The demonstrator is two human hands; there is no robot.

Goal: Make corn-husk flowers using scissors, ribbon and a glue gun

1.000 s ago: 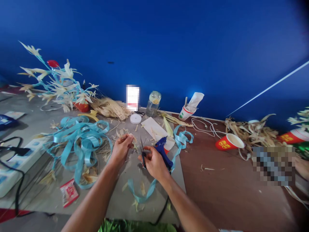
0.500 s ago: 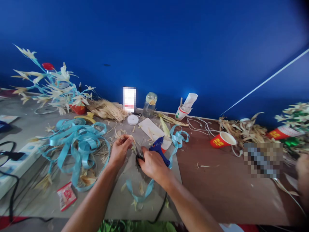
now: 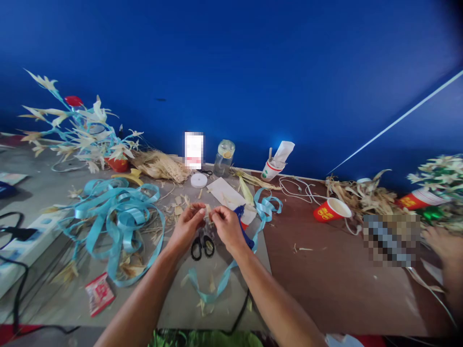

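Over the middle of the table, my left hand (image 3: 186, 224) and my right hand (image 3: 227, 229) are close together, fingers pinched. A small pale piece of dried corn husk (image 3: 208, 210) shows between the fingertips, mostly hidden by them. Just below the hands lie black-handled scissors (image 3: 202, 246), not held. A blue glue gun (image 3: 247, 236) rests beside my right hand, partly covered by it. A loop of light blue ribbon (image 3: 210, 295) lies nearer the table's front. Husk scraps (image 3: 178, 210) are scattered around my left hand.
Left are a heap of blue ribbon (image 3: 125, 217), a power strip (image 3: 36, 236) and husk flowers (image 3: 104, 130). Behind stand a glass jar (image 3: 223, 161) and a white cup (image 3: 272, 169). A red paper cup (image 3: 331, 210) tilts at right, near another person's hand (image 3: 439, 241).
My right hand has let go of the scissors, which now lie on the table, and has moved up beside my left hand at the husk piece. The other person's hand has come further into view.
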